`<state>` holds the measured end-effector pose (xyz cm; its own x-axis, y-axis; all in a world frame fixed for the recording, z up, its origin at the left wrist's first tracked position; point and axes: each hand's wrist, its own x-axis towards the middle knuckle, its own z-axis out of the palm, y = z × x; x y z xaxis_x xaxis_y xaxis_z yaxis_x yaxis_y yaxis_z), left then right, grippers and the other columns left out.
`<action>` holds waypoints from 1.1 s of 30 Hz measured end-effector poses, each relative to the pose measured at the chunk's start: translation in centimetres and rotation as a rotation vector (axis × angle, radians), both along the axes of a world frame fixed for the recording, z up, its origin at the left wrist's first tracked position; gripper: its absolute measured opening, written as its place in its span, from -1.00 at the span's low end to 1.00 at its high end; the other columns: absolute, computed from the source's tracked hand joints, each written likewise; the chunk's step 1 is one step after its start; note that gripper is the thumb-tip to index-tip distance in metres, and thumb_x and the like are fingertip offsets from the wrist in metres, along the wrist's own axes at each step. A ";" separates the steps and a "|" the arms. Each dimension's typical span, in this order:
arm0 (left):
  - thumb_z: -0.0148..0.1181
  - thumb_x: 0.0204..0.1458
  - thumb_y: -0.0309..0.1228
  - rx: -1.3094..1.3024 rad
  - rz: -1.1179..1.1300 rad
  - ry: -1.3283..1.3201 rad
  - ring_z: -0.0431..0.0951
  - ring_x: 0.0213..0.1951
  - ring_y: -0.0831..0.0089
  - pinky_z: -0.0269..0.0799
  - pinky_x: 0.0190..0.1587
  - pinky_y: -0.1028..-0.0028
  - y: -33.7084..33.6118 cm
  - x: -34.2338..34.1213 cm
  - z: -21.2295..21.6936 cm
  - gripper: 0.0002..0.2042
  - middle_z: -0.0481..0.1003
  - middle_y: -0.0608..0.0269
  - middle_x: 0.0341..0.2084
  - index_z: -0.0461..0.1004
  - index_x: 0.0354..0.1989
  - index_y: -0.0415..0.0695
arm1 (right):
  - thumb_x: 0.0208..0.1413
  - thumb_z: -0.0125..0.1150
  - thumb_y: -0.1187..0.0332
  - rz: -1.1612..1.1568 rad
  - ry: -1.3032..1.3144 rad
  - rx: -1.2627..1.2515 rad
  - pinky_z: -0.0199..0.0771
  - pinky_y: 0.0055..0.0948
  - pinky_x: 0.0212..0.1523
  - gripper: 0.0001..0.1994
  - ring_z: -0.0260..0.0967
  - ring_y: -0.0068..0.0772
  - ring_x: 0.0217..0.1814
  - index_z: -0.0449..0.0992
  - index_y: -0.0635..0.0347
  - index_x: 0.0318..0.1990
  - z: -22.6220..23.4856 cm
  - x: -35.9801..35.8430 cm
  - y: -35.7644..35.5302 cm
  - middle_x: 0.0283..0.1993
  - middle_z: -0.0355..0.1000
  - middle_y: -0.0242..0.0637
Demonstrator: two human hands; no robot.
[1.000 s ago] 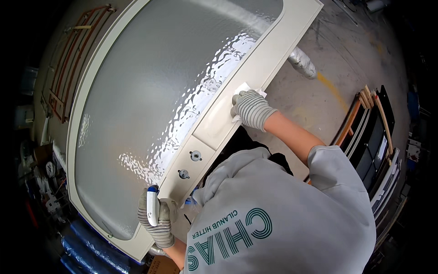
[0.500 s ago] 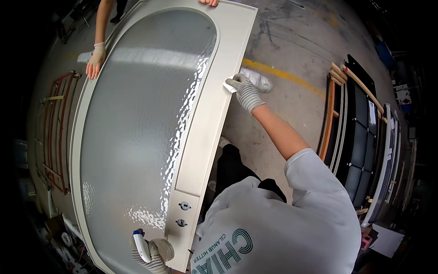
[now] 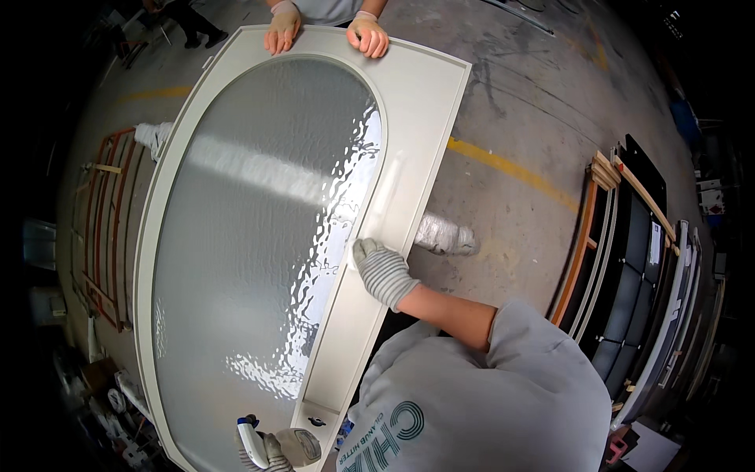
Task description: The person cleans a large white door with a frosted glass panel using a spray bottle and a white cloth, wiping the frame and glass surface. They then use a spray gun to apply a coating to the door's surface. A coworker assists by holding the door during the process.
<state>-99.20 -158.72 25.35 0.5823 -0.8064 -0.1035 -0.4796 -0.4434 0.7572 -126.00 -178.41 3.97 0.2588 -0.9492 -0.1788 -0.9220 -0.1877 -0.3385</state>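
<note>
Looking straight down on a cream panel [image 3: 413, 102] around a large rounded window of rippled glass [image 3: 236, 236], long axis from 1 o'clock to 7 o'clock. Near the centre, on the long rail [image 3: 346, 330] at the panel's 3 o'clock side: a gloved right hand [image 3: 384, 271], fingers bent and gripping a white cloth [image 3: 351, 256], mostly hidden, against the surface. Cloth at 10 o'clock from the knuckles, just beside the glass border. Toward 7 o'clock, well apart from the cloth: a gloved left hand [image 3: 275, 455], closed around a spray bottle [image 3: 251, 442] with a white-and-blue head.

From the cloth, bounded by glass at 9 o'clock and by the panel's outer edge at 3; longest open run along the rail, toward the corner at 1 o'clock. Past the outer edge at 2 o'clock, a plastic-wrapped bar [image 3: 444, 234] jutting from beneath, then concrete floor [image 3: 503, 236]; farther off at 3, a rack [image 3: 621, 267] of leaning panels. On the far edge, a co-worker's gloved hands [image 3: 367, 35], at 11 and 12 o'clock. Down the rail at 7, a cutout [image 3: 316, 422].
</note>
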 end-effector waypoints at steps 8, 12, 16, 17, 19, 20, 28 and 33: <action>0.23 -0.07 -0.52 -0.064 0.009 -0.036 0.46 -0.16 0.28 0.36 -0.06 0.37 -2.0 -0.5 -1.9 -0.61 0.48 0.06 -0.18 0.39 -0.03 -0.37 | 0.08 -0.06 0.39 0.204 -0.104 -0.177 0.41 -0.25 -0.02 -0.70 0.37 -0.17 -0.04 0.43 0.02 -0.02 0.5 -7.7 -9.2 -0.11 0.37 -0.23; 0.23 -0.08 -0.51 -0.045 0.004 0.001 0.45 -0.13 0.27 0.37 -0.03 0.37 -2.9 -1.7 -1.1 -0.58 0.47 0.04 -0.15 0.37 0.00 -0.38 | 0.07 -0.10 0.45 -0.231 -0.183 -0.061 0.41 -0.31 0.01 -0.70 0.38 -0.15 -0.01 0.41 0.02 -0.04 1.6 -12.6 -19.8 -0.04 0.36 -0.15; 0.25 -0.09 -0.50 0.000 0.025 0.003 0.44 -0.11 0.25 0.36 -0.03 0.38 -4.6 -3.1 1.0 -0.55 0.46 0.03 -0.12 0.36 0.01 -0.39 | 0.13 -0.02 0.08 -0.503 -0.316 0.021 0.31 -0.20 0.09 -0.61 0.33 -0.05 0.08 0.40 0.14 -0.01 1.5 -14.6 -29.8 0.03 0.36 0.02; 0.26 -0.10 -0.50 0.018 0.054 -0.026 0.44 -0.11 0.26 0.36 -0.03 0.37 -4.4 -3.3 1.1 -0.55 0.46 0.02 -0.13 0.36 0.01 -0.39 | 0.11 0.01 0.13 -0.530 -0.297 0.076 0.32 -0.20 0.09 -0.64 0.33 -0.05 0.09 0.40 0.08 0.00 2.1 -13.6 -30.3 0.05 0.34 0.00; 0.26 -0.13 -0.52 0.023 0.092 -0.041 0.45 -0.13 0.27 0.38 -0.06 0.36 -3.1 -2.0 0.1 -0.56 0.47 0.03 -0.15 0.37 -0.02 -0.38 | 0.08 0.08 0.23 -0.591 -0.255 0.184 0.33 -0.22 0.10 -0.67 0.33 -0.07 0.10 0.40 -0.02 0.02 3.8 -12.5 -31.1 0.10 0.30 -0.04; 0.26 -0.15 -0.53 0.007 0.086 -0.027 0.46 -0.16 0.28 0.40 -0.08 0.36 -2.3 -0.6 -0.9 -0.57 0.47 0.04 -0.17 0.38 -0.04 -0.37 | 0.04 0.11 0.37 -0.408 -0.109 -0.095 0.36 -0.24 0.09 -0.65 0.32 -0.09 0.11 0.41 -0.14 0.02 -0.5 -13.7 -30.2 0.14 0.26 -0.15; 0.18 -0.07 -0.56 0.044 0.147 -0.007 0.41 -0.09 0.21 0.33 -0.02 0.31 -7.1 -4.6 1.2 -0.60 0.44 -0.01 -0.13 0.38 0.00 -0.37 | 0.04 0.01 0.29 0.251 -0.056 0.081 0.35 -0.28 0.02 -0.76 0.36 -0.18 -0.04 0.48 0.02 -0.14 3.5 -10.4 -9.0 -0.15 0.37 -0.17; 0.09 -0.08 -0.64 -0.005 0.078 -0.030 0.39 -0.06 0.21 0.29 0.01 0.31 -8.5 -4.7 1.6 -0.60 0.43 0.02 -0.09 0.37 0.02 -0.37 | 0.01 -0.01 0.39 -0.069 0.218 -0.079 0.43 -0.26 -0.07 -0.74 0.35 -0.21 -0.04 0.46 -0.03 -0.11 3.5 -17.4 -9.9 -0.10 0.36 -0.23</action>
<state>-103.89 -167.21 26.97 0.6460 -0.7591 -0.0808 -0.4665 -0.4763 0.7453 -143.45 -188.34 7.50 0.1566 -0.9765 -0.1478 -0.9833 -0.1401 -0.1165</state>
